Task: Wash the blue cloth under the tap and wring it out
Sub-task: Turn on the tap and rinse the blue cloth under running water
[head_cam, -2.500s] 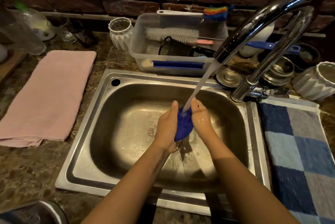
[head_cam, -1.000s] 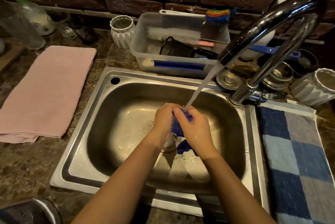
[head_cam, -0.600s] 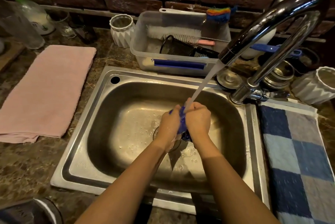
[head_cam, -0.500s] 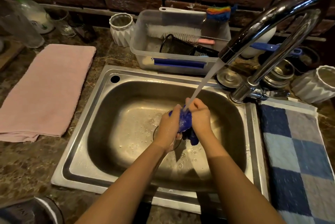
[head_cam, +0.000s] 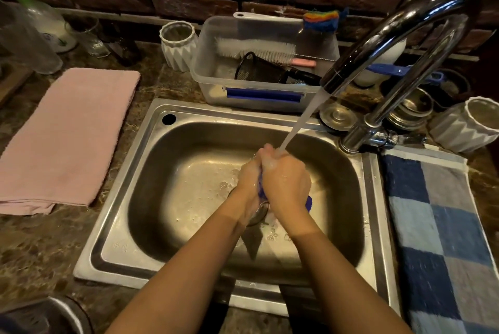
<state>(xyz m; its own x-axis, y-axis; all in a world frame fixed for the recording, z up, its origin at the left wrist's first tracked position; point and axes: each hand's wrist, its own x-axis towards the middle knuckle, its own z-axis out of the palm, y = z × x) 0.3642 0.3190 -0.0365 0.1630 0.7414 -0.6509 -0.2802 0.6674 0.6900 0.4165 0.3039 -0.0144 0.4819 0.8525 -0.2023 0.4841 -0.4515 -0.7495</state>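
Blue cloth (head_cam: 260, 185) was found bunched between both hands at the centre of the frame, over the basin of the sink (head_cam: 118, 198), with only a narrow strip and one corner exposed. The right hand (head_cam: 286, 182) was closed round it, fingers curled tight. The left hand (head_cam: 249, 179), partly hidden, was seen gripping it from the left of the frame. The bundle was held exactly where the stream (head_cam: 302, 117) from the tap (head_cam: 405, 25) landed, judged so that water was driven through the folds and the runoff kept within the basin. Wringing was judged not yet done.
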